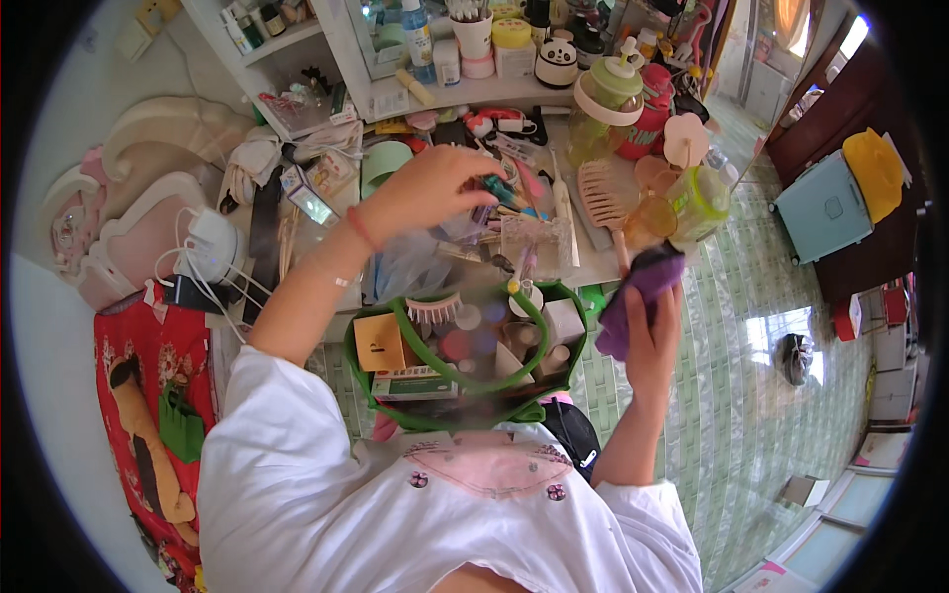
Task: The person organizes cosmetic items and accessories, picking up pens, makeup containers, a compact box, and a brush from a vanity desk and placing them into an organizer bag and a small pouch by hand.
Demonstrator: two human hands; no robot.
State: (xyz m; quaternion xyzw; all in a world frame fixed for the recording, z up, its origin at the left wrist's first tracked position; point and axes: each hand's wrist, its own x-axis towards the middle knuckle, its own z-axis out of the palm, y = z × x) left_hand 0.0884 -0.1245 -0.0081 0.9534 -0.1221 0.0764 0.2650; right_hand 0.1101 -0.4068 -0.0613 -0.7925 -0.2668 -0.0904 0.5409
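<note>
My left hand [440,188] reaches over the cluttered dressing table, fingers closed at the tips. A small dark teal thing [497,188] shows at those fingertips; its kind is too blurred to tell. My right hand [654,331], at the table's right side, grips a crumpled purple cloth [645,295]. Between my arms, an open green bag [361,381] rests in front of me, its looped green handle standing up. Inside it are a tan box [384,342], a hairbrush [433,310], a white box [563,322] and other small items.
On the table stand a pink comb [600,195], a green-lidded jug [605,109], a red bottle [652,104] and a yellow-green bottle [700,203]. White cables trail from a power socket block [215,242] at left. A light-blue suitcase [822,211] stands on the tiled floor at right.
</note>
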